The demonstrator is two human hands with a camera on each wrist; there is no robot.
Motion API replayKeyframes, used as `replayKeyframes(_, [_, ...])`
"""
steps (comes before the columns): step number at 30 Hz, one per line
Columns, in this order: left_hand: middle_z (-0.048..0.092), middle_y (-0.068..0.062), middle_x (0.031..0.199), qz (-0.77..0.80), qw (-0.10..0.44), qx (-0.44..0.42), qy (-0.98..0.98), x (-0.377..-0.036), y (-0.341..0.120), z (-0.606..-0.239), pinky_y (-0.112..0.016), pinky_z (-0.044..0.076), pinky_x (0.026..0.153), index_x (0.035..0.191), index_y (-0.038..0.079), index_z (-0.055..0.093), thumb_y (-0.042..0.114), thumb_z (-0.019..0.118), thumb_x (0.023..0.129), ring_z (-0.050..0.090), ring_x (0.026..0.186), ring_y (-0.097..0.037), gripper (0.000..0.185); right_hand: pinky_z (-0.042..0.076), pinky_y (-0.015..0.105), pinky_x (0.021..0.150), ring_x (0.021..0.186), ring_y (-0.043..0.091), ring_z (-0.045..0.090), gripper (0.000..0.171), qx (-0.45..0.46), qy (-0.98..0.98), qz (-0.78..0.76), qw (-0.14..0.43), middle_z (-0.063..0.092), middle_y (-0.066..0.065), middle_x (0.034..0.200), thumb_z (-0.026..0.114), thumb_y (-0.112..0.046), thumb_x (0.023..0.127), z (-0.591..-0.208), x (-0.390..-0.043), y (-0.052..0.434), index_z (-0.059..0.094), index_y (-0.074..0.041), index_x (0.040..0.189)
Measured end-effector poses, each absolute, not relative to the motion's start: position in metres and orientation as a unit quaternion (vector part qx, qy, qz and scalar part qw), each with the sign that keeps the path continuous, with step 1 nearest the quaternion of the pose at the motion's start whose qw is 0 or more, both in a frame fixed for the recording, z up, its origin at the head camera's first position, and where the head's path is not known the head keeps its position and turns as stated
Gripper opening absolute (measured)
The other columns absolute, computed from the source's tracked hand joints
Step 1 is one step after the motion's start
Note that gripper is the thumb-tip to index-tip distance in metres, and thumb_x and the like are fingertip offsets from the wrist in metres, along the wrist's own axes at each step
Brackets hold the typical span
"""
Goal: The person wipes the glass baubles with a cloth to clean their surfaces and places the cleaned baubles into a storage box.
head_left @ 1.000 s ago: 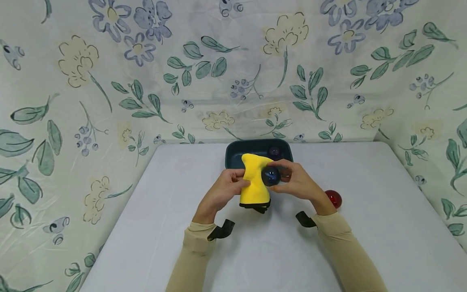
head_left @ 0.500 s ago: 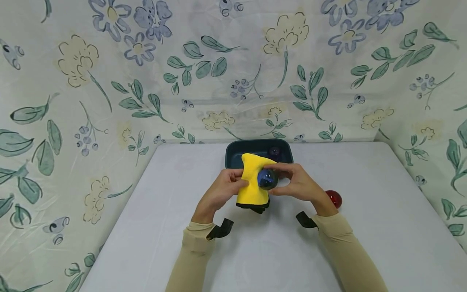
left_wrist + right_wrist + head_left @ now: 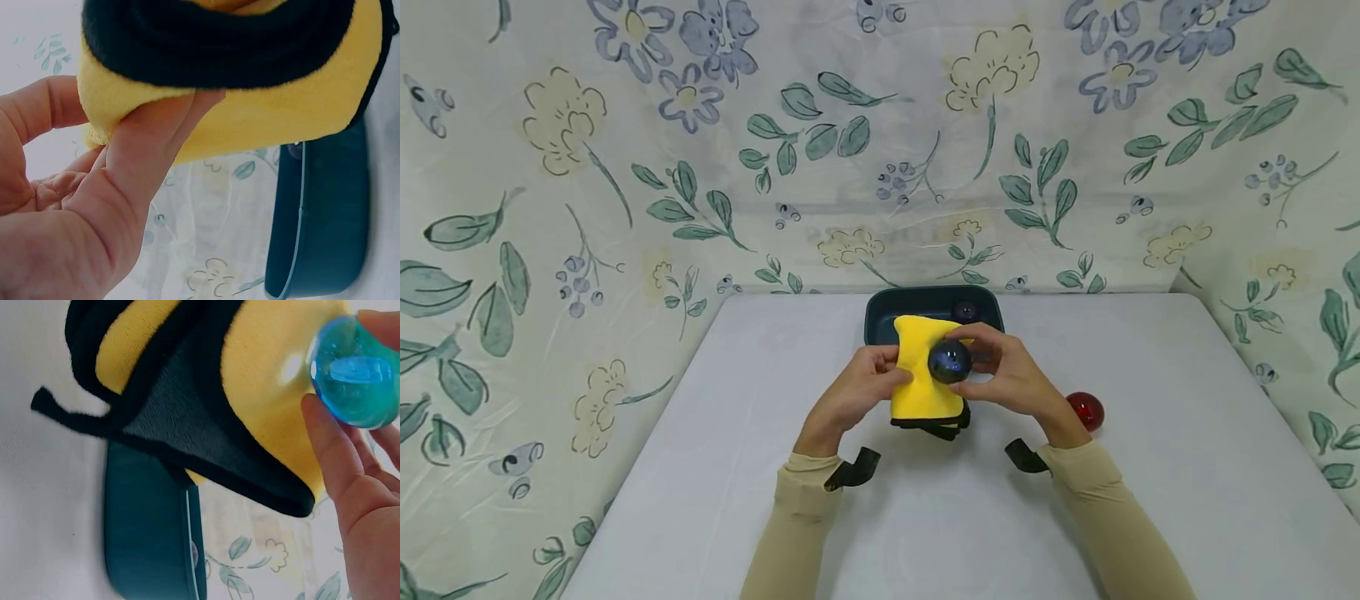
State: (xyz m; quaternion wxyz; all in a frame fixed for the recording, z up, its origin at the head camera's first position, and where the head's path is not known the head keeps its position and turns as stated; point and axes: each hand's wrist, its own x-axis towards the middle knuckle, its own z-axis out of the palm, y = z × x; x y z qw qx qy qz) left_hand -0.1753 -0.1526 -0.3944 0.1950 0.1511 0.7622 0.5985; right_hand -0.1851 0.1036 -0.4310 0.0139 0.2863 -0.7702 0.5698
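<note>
Before floral fabric (image 3: pixel 880 108), our left hand (image 3: pixel 859 387) is pinching a yellow cloth (image 3: pixel 921 396) that is partly hiding a teal tray (image 3: pixel 879 320); our right hand (image 3: pixel 1013 375) is gripping a translucent blue ball (image 3: pixel 948 362) in front of the cloth.

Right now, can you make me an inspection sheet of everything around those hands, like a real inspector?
Surface: pale table, smooth-looking.
Job's things: black-edged yellow cloth, held up; blue ball; teal tray farther back, with a dark ball inside; red ball on the table, to the right.
Clutter: nothing seen.
Hands: left hand pinches the cloth; right hand holds the blue ball.
Cables: nothing seen.
Surroundings: floral sheet behind and at both sides.
</note>
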Motion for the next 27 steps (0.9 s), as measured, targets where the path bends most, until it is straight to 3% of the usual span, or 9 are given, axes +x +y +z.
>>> replayKeyframes(5, [0.069, -0.023, 0.132, 0.598, 0.202, 0.148, 0.762, -0.175, -0.148, -0.395, -0.04, 0.062, 0.097, 0.143, -0.005, 0.054, 0.008, 0.056, 0.099, 0.073, 0.102, -0.019, 0.045, 0.059, 0.036, 0.102, 0.114, 0.034, 0.063, 0.064, 0.27, -0.77, 0.577, 0.028, 0.055, 0.017, 0.143, 0.083, 0.0, 0.078, -0.432, -0.186, 0.103, 0.056, -0.007, 0.136])
replayKeyframes(12, [0.069, -0.024, 0.133, 0.601, 0.198, 0.146, 0.761, -0.172, -0.146, -0.393, -0.041, 0.061, 0.097, 0.145, -0.005, 0.052, 0.007, 0.056, 0.099, 0.074, 0.107, -0.023, 0.047, 0.058, 0.041, 0.103, 0.118, 0.038, 0.066, 0.067, 0.265, -0.772, 0.577, 0.03, 0.055, 0.019, 0.146, 0.084, 0.001, 0.08, -0.433, -0.189, 0.106, 0.056, -0.005, 0.14])
replayKeyframes(17, [0.069, -0.025, 0.133, 0.603, 0.188, 0.149, 0.761, -0.171, -0.146, -0.392, -0.041, 0.061, 0.098, 0.144, -0.006, 0.052, 0.007, 0.055, 0.099, 0.074, 0.106, -0.022, 0.047, 0.055, 0.034, 0.106, 0.117, 0.031, 0.064, 0.062, 0.264, -0.796, 0.544, 0.037, 0.061, 0.015, 0.14, 0.085, -0.007, 0.081, -0.433, -0.191, 0.109, 0.06, -0.007, 0.138])
replayKeyframes(24, [0.067, -0.026, 0.135, 0.61, 0.177, 0.139, 0.759, -0.17, -0.143, -0.392, -0.042, 0.061, 0.099, 0.145, -0.007, 0.052, 0.005, 0.054, 0.101, 0.073, 0.111, -0.027, 0.046, 0.053, 0.024, 0.097, 0.11, 0.026, 0.06, 0.067, 0.254, -0.819, 0.514, 0.023, 0.062, 0.014, 0.141, 0.087, -0.012, 0.08, -0.433, -0.19, 0.111, 0.059, -0.007, 0.142])
replayKeyframes(27, [0.068, -0.024, 0.135, 0.612, 0.175, 0.128, 0.76, -0.169, -0.142, -0.391, -0.042, 0.061, 0.099, 0.145, -0.005, 0.053, 0.005, 0.054, 0.101, 0.073, 0.111, -0.027, 0.045, 0.054, 0.026, 0.098, 0.108, 0.026, 0.06, 0.068, 0.256, -0.822, 0.509, 0.01, 0.061, 0.015, 0.141, 0.087, -0.012, 0.08, -0.433, -0.189, 0.111, 0.059, -0.006, 0.142])
